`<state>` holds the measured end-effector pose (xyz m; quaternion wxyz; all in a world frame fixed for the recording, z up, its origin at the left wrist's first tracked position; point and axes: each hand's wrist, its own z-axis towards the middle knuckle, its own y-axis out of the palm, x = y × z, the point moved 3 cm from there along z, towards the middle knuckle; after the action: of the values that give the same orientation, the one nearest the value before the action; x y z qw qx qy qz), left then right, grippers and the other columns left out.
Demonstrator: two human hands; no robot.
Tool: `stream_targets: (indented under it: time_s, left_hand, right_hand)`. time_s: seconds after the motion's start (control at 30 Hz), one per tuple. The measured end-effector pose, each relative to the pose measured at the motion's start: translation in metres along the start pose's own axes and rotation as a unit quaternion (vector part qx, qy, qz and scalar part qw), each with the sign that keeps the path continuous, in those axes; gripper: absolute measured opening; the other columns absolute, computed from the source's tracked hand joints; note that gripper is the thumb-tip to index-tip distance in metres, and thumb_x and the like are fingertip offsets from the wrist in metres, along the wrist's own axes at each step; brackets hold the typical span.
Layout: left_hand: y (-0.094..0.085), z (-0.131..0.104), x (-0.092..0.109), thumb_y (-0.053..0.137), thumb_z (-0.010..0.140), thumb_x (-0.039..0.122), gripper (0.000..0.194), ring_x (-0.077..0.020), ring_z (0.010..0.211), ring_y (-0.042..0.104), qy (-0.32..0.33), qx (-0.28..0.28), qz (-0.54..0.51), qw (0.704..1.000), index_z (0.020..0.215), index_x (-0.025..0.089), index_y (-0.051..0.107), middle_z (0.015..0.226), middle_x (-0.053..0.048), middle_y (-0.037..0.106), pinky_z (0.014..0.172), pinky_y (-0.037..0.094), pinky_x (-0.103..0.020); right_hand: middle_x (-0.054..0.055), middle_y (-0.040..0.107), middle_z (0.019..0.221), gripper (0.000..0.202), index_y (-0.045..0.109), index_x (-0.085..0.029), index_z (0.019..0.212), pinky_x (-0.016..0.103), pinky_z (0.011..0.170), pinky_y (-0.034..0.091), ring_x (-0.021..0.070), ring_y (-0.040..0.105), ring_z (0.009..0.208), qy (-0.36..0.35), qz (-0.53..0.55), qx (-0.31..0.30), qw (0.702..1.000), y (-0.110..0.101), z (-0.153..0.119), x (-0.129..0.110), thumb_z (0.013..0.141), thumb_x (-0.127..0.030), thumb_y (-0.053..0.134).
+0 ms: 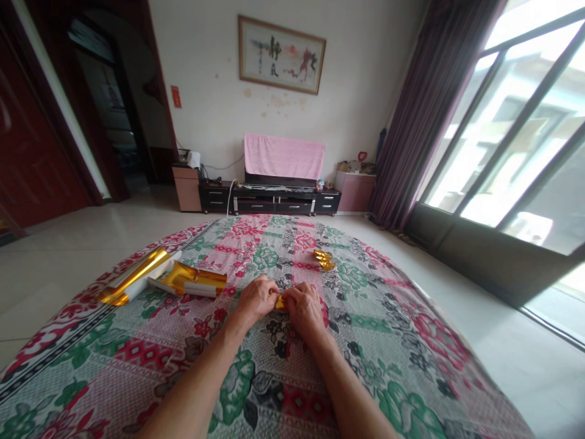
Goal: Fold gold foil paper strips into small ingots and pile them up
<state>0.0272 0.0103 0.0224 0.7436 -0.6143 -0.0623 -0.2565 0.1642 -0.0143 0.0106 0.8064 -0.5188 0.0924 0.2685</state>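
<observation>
Both my hands meet over the middle of the flowered cloth. My left hand (259, 297) has its fingers pinched on the left end of a small gold foil piece (280, 303). The other end is gripped by my right hand (302, 303), its fingers closed too. The fingers cover much of the foil. Farther back and to the right lie a few small folded gold pieces (324, 260). On the left are a rolled gold foil sheet (137, 274) with a white side and a second, partly curled gold sheet (194, 280).
The patterned cloth (292, 378) covers a large surface with a rounded far edge. Beyond it stand a low black cabinet (274, 204) and a screen under a pink cloth (284, 157). Purple curtains (406, 110) and windows are on the right, a dark red door (36, 140) on the left.
</observation>
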Motion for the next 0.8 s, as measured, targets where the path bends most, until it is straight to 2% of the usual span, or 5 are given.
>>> stream_targets:
  time_s: [0.3,0.47,0.57,0.8]
  left_hand:
    - [0.001,0.002,-0.002,0.052,0.074,0.023,0.017,-0.0141,0.073,0.054,-0.010,0.000,0.005,1.000,0.078,0.021,0.069,0.078,-0.004,0.057,0.069,0.040,-0.024]
    - [0.001,0.000,-0.003,0.052,0.074,0.023,0.017,-0.0143,0.074,0.054,-0.012,0.009,0.004,1.000,0.078,0.022,0.069,0.080,-0.004,0.057,0.069,0.040,-0.024]
    - [0.002,-0.001,-0.004,0.053,0.074,0.025,0.017,-0.0143,0.074,0.054,-0.012,0.014,0.002,1.000,0.078,0.022,0.069,0.079,-0.004,0.058,0.068,0.040,-0.024]
    - [0.004,0.000,-0.005,0.055,0.073,0.027,0.017,-0.0146,0.074,0.055,-0.026,0.018,0.004,0.999,0.079,0.022,0.070,0.081,-0.004,0.059,0.068,0.040,-0.024]
  right_hand:
    - [0.004,0.057,0.084,0.022,0.069,-0.023,0.076,0.025,0.073,0.032,0.0149,0.048,0.080,0.021,0.007,0.008,1.000,-0.002,-0.001,-0.004,0.076,-0.015,0.048]
    - [0.004,0.058,0.082,0.026,0.067,-0.021,0.069,0.025,0.072,0.031,0.0137,0.049,0.077,0.049,-0.004,0.017,0.999,-0.005,0.001,-0.009,0.082,-0.027,0.046]
    - [0.004,0.059,0.081,0.026,0.067,-0.021,0.066,0.027,0.072,0.031,0.0143,0.047,0.075,0.086,-0.021,0.018,0.996,-0.002,0.003,-0.009,0.080,-0.033,0.049]
    - [0.004,0.060,0.082,0.018,0.067,-0.020,0.067,0.027,0.072,0.032,0.0164,0.047,0.079,0.142,-0.031,0.021,0.989,0.004,0.010,-0.008,0.073,-0.032,0.055]
